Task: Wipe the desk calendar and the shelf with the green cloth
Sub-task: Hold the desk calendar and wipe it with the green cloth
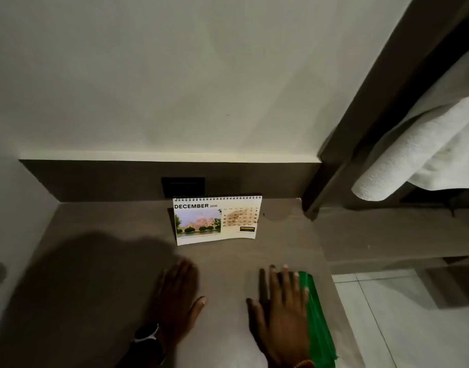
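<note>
Both hands lie flat and spread on the shelf [116,235], the left hand [175,290] bare, the right hand [283,306] pressing the green cloth [318,320], seemingly to wipe before the desk calendar [217,220].

The right hand [283,312] covers the green cloth's [319,322] left part; its near end leaves frame. The left hand [179,293] is motion-blurred.

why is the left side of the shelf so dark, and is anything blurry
Head view: a broad shadow covers the shelf on the left; the left hand is motion-blurred; the desk calendar date grid is too soft to read; wide-angle distortion slants the frame on the right.
</note>
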### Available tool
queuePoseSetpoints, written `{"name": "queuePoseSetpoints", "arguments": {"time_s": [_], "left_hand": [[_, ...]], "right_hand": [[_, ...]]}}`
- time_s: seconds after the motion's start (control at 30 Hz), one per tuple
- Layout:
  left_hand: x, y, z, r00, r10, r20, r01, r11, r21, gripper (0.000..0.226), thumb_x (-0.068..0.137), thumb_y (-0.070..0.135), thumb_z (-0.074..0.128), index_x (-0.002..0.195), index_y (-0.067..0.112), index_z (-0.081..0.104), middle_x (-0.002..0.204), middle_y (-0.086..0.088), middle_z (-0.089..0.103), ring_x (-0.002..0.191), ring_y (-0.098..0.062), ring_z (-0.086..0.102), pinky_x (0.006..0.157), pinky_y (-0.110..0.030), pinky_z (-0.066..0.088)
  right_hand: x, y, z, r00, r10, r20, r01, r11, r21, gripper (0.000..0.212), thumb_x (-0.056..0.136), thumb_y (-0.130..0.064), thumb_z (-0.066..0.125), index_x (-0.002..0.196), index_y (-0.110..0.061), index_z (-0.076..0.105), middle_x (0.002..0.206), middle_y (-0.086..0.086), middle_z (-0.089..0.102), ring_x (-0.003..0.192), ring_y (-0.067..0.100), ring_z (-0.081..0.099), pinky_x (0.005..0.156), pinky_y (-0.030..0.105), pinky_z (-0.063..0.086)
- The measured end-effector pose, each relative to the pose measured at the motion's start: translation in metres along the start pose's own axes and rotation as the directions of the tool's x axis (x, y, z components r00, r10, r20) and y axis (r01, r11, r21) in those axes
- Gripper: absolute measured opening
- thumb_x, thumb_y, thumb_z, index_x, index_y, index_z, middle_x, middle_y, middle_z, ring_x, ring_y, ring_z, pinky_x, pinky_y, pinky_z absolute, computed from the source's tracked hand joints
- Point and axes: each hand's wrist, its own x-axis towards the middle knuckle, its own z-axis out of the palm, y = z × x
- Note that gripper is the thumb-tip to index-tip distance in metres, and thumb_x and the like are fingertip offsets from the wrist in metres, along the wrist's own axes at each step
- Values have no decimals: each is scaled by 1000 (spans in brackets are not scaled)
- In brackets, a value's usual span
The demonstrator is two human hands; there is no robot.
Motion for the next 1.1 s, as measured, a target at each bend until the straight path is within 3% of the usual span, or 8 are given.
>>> {"name": "queuePoseSetpoints", "arguments": {"time_s": [0.1,0.3,0.5,0.63,0.77,0.87,1.0,1.1], "left_hand": [[1,-4,2,999,-37,-7,36,999,-19,82,91,68,28,156,20,18,165,-3,16,152,-21,11,122,-50,13],[2,-6,0,998,-17,-60,9,992,-129,80,93,63,28,154,12,24,162,-7,21,150,-23,20,122,-42,9],[48,-18,-47,924,-290,-250,87,795,-601,89,90,73,26,150,6,29,158,-15,31,146,-32,30,119,-42,23],[90,-41,-87,874,-323,-362,-19,723,-690,76,94,61,31,151,10,27,156,-17,33,140,-31,41,110,-55,39],[124,-47,-109,909,-304,-285,-27,640,-768,58,96,41,35,151,24,27,156,-4,38,141,-15,39,115,-47,36],[139,-47,-111,938,-201,-282,-98,626,-774,50,99,36,33,147,23,37,147,-1,50,134,-8,46,112,-41,40],[153,-40,-99,907,-187,-378,-199,601,-774,38,102,29,31,129,16,55,126,0,65,116,-19,62,100,-50,47],[162,-40,-91,886,-243,-396,-207,557,-804,34,103,35,31,118,19,56,108,-7,70,80,-50,62,72,-65,51]], "right_hand": [[-19,31,-1,965,262,-7,-262,965,28,86,90,-71,35,159,-24,17,168,3,5,154,31,5,121,56,10],[-24,33,10,957,288,15,-289,957,34,65,94,-48,32,145,-13,50,156,15,40,138,46,41,110,65,32],[-11,35,5,914,406,4,-365,817,447,56,101,-8,49,150,-29,32,162,2,29,150,30,21,122,54,10],[-6,14,2,865,487,-124,-265,651,711,47,106,-32,37,153,-32,36,157,-3,41,146,22,34,122,52,20],[9,-8,8,837,530,-137,-178,500,847,47,105,-32,38,151,-38,37,151,-5,48,140,16,42,121,49,26],[23,-26,13,853,506,-125,-100,394,913,48,104,-30,38,151,-36,39,150,-4,50,138,12,44,115,21,31],[48,-49,19,858,489,-161,14,290,957,47,106,-27,35,153,-33,37,152,-11,48,138,3,43,110,14,34],[70,-67,24,834,519,-188,88,210,974,45,109,-24,33,153,-35,35,149,-18,49,134,-3,45,100,7,39]]}}
